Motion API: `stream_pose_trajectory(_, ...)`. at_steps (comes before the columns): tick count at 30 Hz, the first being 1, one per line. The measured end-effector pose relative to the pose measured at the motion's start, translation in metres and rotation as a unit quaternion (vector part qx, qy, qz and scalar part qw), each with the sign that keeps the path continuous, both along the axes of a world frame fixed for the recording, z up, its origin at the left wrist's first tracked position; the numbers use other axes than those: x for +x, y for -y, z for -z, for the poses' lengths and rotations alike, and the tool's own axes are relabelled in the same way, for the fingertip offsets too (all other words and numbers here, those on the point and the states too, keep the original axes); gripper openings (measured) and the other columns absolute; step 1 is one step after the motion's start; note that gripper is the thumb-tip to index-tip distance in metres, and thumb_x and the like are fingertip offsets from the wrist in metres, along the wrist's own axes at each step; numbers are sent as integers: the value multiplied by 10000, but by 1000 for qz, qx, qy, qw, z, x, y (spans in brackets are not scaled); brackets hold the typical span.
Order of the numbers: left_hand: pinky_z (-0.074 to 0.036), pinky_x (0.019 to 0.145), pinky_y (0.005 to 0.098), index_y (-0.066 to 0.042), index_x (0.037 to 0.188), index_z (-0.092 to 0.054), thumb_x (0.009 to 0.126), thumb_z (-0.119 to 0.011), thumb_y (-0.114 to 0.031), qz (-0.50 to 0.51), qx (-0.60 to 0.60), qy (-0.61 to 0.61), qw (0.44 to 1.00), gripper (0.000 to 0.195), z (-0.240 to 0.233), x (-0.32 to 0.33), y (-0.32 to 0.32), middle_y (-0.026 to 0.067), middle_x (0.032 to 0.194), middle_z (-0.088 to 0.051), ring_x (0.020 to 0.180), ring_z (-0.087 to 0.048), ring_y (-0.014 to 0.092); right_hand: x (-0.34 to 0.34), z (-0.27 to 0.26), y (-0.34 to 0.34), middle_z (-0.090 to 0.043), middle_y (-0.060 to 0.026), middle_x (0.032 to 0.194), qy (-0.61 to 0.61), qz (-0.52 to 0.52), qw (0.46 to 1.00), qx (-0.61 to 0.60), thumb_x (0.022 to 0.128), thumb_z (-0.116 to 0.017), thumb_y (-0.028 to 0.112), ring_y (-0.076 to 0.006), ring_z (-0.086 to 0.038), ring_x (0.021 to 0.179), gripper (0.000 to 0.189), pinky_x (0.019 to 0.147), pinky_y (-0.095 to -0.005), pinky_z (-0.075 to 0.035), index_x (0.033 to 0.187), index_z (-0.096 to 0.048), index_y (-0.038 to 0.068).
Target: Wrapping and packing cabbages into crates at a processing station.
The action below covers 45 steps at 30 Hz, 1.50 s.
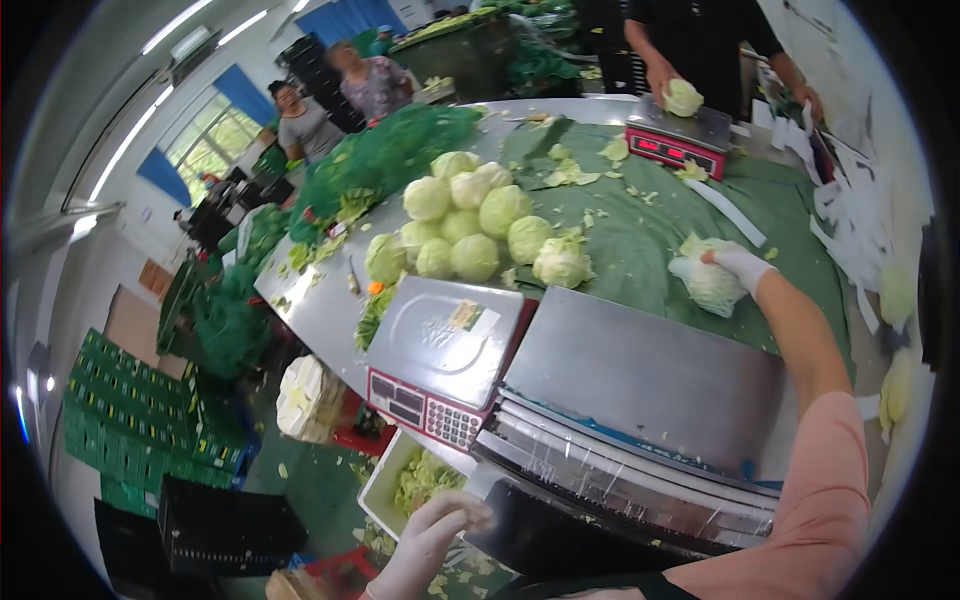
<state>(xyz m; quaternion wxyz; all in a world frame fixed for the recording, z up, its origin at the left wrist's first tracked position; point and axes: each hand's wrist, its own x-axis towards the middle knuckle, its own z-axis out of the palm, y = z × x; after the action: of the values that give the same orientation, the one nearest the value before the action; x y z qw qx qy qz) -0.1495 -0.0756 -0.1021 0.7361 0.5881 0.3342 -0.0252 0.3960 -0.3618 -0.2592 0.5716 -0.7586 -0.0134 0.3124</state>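
Note:
My right hand (739,268), in a white glove, is on a cabbage in clear film (711,281) over the green cloth (637,225), at the right. My left hand (442,525), also gloved, is low in the view above a white bin (386,480) of leaf trimmings; its fingers are bent and blurred, and whether they hold anything is unclear. Between the hands lies a film wrapping machine with a flat metal top (637,375). Left of it stands a red and steel digital scale (446,345). Behind the scale is a pile of bare cabbages (472,255).
Across the table a co-worker's hand (660,79) touches a cabbage (682,97) on a second scale (679,135). Green netting (390,157) lies along the table's far left. Green crates (127,405) and a black crate (225,525) stand at the left. Two people are farther back.

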Motion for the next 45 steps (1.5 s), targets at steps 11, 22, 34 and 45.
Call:
stream_pose_trajectory(11, -475, 868, 310, 27, 1088, -583, 938, -505, -81, 22, 13, 51, 998, 200, -2, 10, -12, 114, 1013, -649, 928, -609, 184, -106, -153, -22, -612, -121, 1224, 84, -111, 946, 291, 814, -736, 250, -209, -618, 1083, 655, 956, -331, -503, 1361, -471, 5)
stream_pose_trajectory(22, -471, 864, 297, -1, 1172, -561, 972, -530, -102, 226, -38, 179, 957, 225, -1, 4, -53, 77, 1094, -630, 1016, -595, 153, -255, -175, -278, -614, -140, 1237, 298, -257, 918, 53, 644, -869, 253, -240, -585, 1145, 847, 1005, -338, -451, 1376, -485, 68)
stream_pose_trajectory(34, -483, 852, 316, 25, 1118, -569, 931, -556, -135, -36, 15, 114, 993, 246, 55, -127, -185, 138, 1016, -663, 929, -636, 206, -269, -131, -388, -363, -262, 1476, 393, -419, 808, -131, 635, -858, 520, -366, -388, 1362, 1187, 1138, -367, -317, 1515, -233, 26)
stream_pose_trajectory(45, -509, 856, 305, 14, 1111, -588, 950, -542, -57, -32, -47, 159, 986, 181, 78, -132, -214, 118, 1033, -668, 933, -650, 187, -284, -156, -379, -333, -238, 1506, 345, -393, 835, -171, 701, -846, 467, -349, -334, 1403, 1131, 1147, -380, -300, 1544, -183, 107)
